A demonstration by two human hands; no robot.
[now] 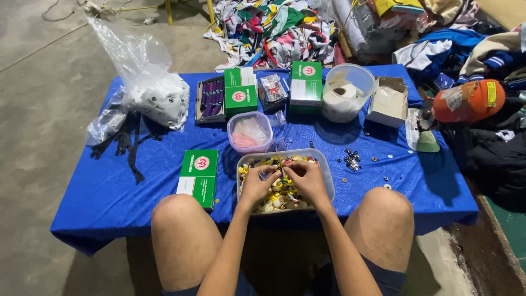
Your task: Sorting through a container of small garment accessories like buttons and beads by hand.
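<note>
Clear tray (pixel 327 171) of mixed buttons (pixel 279 196) sits at table's near edge, between person's knees. Left hand (pixel 257 183) and right hand (pixel 306 180) inside tray, fingers curled, pinching small piece between them; piece too small to identify. Green box (pixel 198 176) just left of tray. Loose fasteners (pixel 352 160) right. Blue cloth (pixel 137 192) bare at left edge.

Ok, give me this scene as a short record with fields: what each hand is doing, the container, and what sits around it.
left hand: left hand inside the clear tub, fingers pinched among the buttons
right hand: right hand inside the same tub, beside the left
container: clear plastic tub of mixed buttons, mostly yellow and white
surface: low table with blue cloth
left of the tub: green box lying flat
behind the tub: small clear tub with pink lid
right of the tub: loose small metal parts
</note>
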